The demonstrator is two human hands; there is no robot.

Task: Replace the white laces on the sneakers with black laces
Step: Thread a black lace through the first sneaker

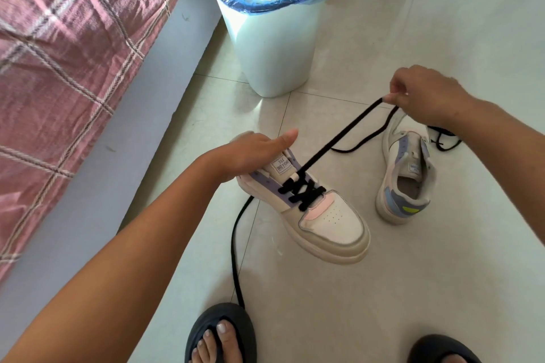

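I look down at the floor (pixel 354 289), where two sneakers stand near a white bin (pixel 274 47) with a blue bag, beside a bed (pixel 59 53) with a pink checked cover. My left hand (pixel 253 153) lies on the heel end of the near sneaker (pixel 309 209); the thumb is straight, and the fingers go around the far side, so I cannot tell how firmly they hold. My right hand (pixel 424 94) is closed in a pinch on the tip of the black lace (pixel 339 138) and holds it up and away, so the lace runs tight from the upper eyelets to the fingers. I judge the near sneaker about half finished: the black lace already crosses several times over the lower eyelets, but the top ones near the tongue label look not yet filled. The other end of this lace hangs down on the left side and runs along the floor toward my foot in a dark slipper (pixel 221 330). The second sneaker (pixel 404 174) stands just behind, under my right hand, with no lace in its eyelets that I can see; another black lace (pixel 442 138) lies on the floor beside it. I see no white laces here. So what remains, I think, is the upper eyelets of this sneaker and then the whole second one.
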